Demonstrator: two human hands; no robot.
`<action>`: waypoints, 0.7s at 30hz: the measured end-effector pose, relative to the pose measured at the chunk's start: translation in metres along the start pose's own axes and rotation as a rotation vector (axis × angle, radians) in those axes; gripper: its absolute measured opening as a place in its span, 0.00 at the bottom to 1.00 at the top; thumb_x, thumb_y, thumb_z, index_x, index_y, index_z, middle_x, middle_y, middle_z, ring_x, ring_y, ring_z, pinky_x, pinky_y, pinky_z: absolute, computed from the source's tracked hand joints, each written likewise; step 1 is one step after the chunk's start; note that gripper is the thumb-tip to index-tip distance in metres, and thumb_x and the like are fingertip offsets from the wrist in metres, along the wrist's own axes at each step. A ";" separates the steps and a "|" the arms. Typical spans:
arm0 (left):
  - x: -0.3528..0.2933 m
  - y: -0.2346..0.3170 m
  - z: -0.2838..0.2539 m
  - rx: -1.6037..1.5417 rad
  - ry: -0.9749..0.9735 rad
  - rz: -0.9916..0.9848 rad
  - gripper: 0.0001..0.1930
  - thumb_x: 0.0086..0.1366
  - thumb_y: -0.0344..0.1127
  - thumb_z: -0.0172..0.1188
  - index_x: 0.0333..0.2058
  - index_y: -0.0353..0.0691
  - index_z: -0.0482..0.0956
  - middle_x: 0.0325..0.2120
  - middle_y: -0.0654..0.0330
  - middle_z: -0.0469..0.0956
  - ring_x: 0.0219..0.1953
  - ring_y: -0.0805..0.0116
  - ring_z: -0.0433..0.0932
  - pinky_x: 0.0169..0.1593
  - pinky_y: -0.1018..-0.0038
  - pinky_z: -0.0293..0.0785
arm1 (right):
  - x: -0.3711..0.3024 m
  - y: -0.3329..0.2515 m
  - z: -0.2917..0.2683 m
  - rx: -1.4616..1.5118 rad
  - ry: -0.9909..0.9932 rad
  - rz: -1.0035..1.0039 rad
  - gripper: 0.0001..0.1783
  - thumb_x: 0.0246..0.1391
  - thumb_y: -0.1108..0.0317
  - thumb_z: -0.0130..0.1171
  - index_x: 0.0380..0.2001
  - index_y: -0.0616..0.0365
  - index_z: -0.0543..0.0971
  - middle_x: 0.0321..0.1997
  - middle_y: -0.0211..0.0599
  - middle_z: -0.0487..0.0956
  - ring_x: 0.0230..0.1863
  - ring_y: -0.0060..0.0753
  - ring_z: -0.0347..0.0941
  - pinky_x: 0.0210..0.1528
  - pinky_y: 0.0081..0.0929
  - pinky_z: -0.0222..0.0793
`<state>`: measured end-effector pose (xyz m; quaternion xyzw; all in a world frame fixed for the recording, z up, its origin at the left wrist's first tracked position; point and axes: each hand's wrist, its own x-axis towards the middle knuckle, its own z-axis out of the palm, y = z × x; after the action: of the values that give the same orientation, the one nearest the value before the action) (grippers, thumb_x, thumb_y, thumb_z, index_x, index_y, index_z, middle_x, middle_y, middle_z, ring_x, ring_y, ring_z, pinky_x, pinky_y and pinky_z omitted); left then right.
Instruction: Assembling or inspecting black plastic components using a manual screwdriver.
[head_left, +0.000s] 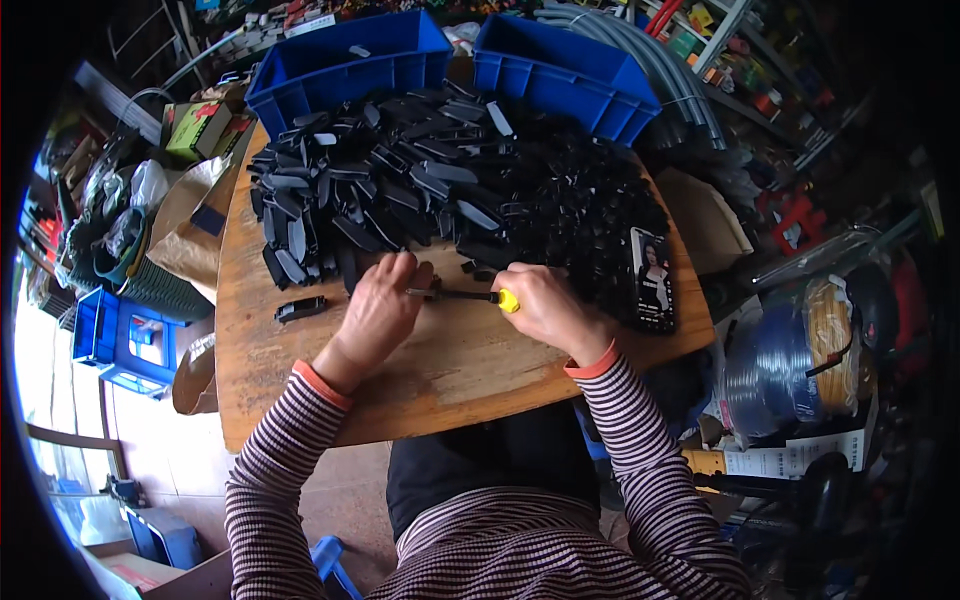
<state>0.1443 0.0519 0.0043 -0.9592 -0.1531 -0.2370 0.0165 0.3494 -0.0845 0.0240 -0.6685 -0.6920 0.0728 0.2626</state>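
My right hand (pixel 545 305) is closed around the yellow handle of a screwdriver (pixel 508 300). Its dark shaft points left across the wooden table (pixel 470 365) to the fingertips of my left hand (pixel 382 305). Those fingers are bent and pressed together on a small black plastic piece (pixel 425 274), mostly hidden by the hand. Beyond both hands lies a big heap of long black plastic parts (pixel 400 180), with smaller black parts (pixel 580 190) piled to its right. One black part (pixel 300 309) lies alone, left of my left hand.
Two blue bins (pixel 350 65) (pixel 565 75) stand along the table's far edge. A phone (pixel 652 280) with a lit screen rests at the right, against the small parts. Wrapped coils (pixel 770 350) stand right of the table, and a blue crate (pixel 130 340) stands on the left.
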 end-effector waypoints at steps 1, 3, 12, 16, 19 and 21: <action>0.001 0.002 -0.005 0.002 0.004 0.005 0.11 0.54 0.31 0.59 0.37 0.39 0.78 0.37 0.58 0.72 0.40 0.59 0.74 0.42 0.67 0.73 | -0.001 0.000 0.000 0.002 -0.019 0.017 0.08 0.44 0.76 0.64 0.31 0.66 0.80 0.31 0.47 0.80 0.33 0.48 0.78 0.36 0.35 0.74; 0.001 0.002 -0.022 -0.268 0.019 -0.127 0.14 0.51 0.33 0.64 0.38 0.38 0.79 0.37 0.57 0.74 0.39 0.58 0.76 0.41 0.66 0.75 | -0.002 -0.001 -0.003 0.007 -0.060 0.053 0.09 0.45 0.75 0.64 0.31 0.66 0.80 0.31 0.47 0.80 0.34 0.49 0.78 0.36 0.36 0.74; -0.017 -0.018 -0.030 -0.287 -0.078 -0.201 0.17 0.48 0.31 0.67 0.39 0.38 0.79 0.34 0.58 0.77 0.38 0.56 0.78 0.39 0.66 0.77 | -0.002 0.001 -0.015 0.110 -0.129 0.065 0.11 0.45 0.73 0.66 0.32 0.67 0.80 0.35 0.48 0.80 0.36 0.49 0.79 0.38 0.36 0.74; -0.023 0.002 -0.021 -0.174 0.001 -0.096 0.18 0.47 0.27 0.66 0.40 0.39 0.77 0.29 0.57 0.75 0.33 0.56 0.77 0.34 0.66 0.75 | -0.002 -0.001 -0.013 0.069 -0.162 0.064 0.11 0.45 0.73 0.66 0.33 0.67 0.79 0.36 0.47 0.80 0.37 0.49 0.79 0.39 0.35 0.74; -0.024 0.016 -0.019 -0.221 0.009 -0.045 0.18 0.47 0.28 0.64 0.40 0.40 0.75 0.30 0.58 0.74 0.35 0.58 0.76 0.35 0.66 0.76 | -0.006 -0.005 -0.012 0.062 -0.121 0.090 0.11 0.45 0.73 0.65 0.33 0.67 0.79 0.35 0.48 0.80 0.37 0.49 0.79 0.39 0.35 0.74; -0.025 0.024 -0.020 -0.244 0.013 -0.020 0.18 0.47 0.29 0.62 0.40 0.40 0.74 0.31 0.58 0.74 0.36 0.59 0.76 0.36 0.66 0.76 | -0.009 -0.008 -0.011 0.059 -0.104 0.095 0.10 0.45 0.73 0.65 0.32 0.67 0.79 0.34 0.49 0.80 0.36 0.50 0.79 0.38 0.35 0.74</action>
<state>0.1218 0.0196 0.0114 -0.9510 -0.1326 -0.2600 -0.1018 0.3467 -0.0965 0.0343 -0.6878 -0.6698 0.1403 0.2423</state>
